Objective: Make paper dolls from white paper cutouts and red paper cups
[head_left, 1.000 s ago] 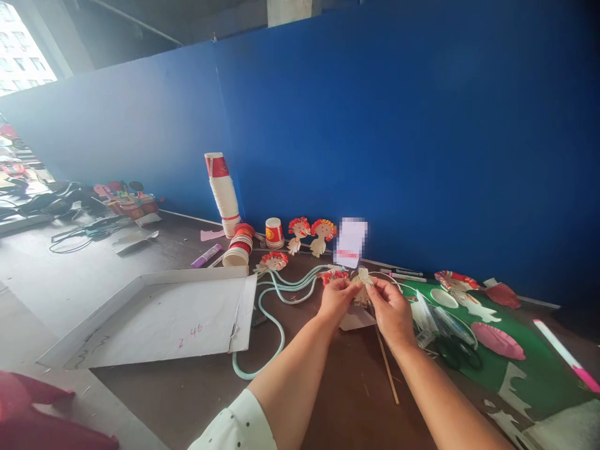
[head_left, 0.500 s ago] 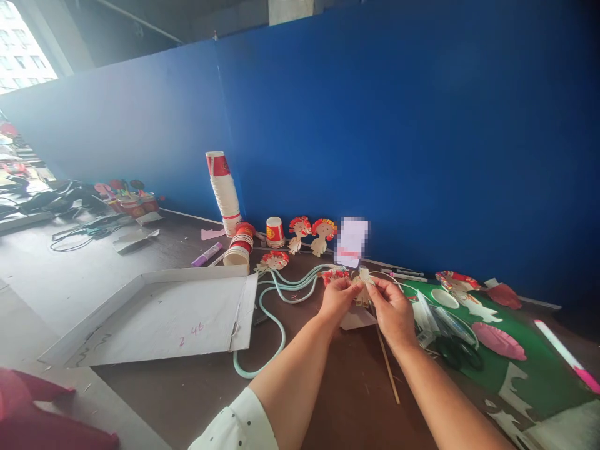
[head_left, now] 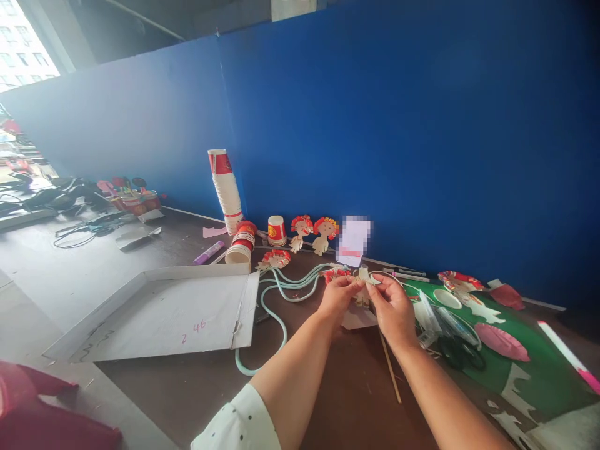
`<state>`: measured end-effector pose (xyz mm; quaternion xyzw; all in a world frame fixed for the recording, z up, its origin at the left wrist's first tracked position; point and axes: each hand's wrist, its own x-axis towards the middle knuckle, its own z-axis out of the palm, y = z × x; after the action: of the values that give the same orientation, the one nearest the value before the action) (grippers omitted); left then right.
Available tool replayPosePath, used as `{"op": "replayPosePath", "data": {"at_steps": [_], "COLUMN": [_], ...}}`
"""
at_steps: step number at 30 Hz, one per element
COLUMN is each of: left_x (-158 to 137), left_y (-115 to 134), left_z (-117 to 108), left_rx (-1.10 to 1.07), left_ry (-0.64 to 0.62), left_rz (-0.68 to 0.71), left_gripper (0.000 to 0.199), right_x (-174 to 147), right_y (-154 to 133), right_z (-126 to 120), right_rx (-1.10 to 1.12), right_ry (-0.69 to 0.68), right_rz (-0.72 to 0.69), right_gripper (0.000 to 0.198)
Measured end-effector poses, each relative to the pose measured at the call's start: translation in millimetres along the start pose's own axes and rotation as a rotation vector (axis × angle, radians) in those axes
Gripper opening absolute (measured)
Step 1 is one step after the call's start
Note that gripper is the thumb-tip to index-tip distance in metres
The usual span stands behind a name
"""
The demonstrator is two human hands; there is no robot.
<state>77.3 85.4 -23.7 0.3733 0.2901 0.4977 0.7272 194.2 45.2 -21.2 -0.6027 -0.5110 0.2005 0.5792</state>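
Observation:
Between my two hands is a small cream paper cutout (head_left: 363,275), shaped like a little figure's body. My left hand (head_left: 341,299) pinches its left side with thumb and finger. On its other side my right hand (head_left: 392,309) closes on it the same way. Part of the cutout is hidden behind my fingers. Just beyond my left hand lies a red-fringed paper piece (head_left: 334,274). A thin wooden stick (head_left: 390,365) lies on the dark table below my hands, beside a pale paper scrap (head_left: 359,319).
A white box lid (head_left: 154,319) and light-green cable (head_left: 285,331) lie to the left. Stacked paper cups (head_left: 228,197) and paper-cup dolls (head_left: 324,236) stand along the blue partition (head_left: 398,125). Black-handled scissors (head_left: 462,353), a pink paper piece (head_left: 501,342) and a marker (head_left: 567,356) are on the right.
Both hands keep hold of the cutout, whose side piece now shows spread out by my right fingers. The view has shifted very slightly.

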Motion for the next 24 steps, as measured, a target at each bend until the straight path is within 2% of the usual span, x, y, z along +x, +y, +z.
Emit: {"op": "replayPosePath", "data": {"at_steps": [14,24], "left_x": [2.3,2.1], "left_y": [-3.0,-3.0], "left_z": [-2.8,-2.6], "left_rx": [0.023,0.033], "left_ry": [0.043,0.034], "left_rz": [0.021,-0.016], "left_gripper": [0.049,0.050], "right_x": [-0.8,-0.8], "right_y": [-2.8,-3.1], "right_z": [0.3,0.4], "right_rx": [-0.012,0.002], "right_ry": [-0.001,-0.011], "right_rz": [0.011,0.006], "right_gripper": [0.045,0.045]}}
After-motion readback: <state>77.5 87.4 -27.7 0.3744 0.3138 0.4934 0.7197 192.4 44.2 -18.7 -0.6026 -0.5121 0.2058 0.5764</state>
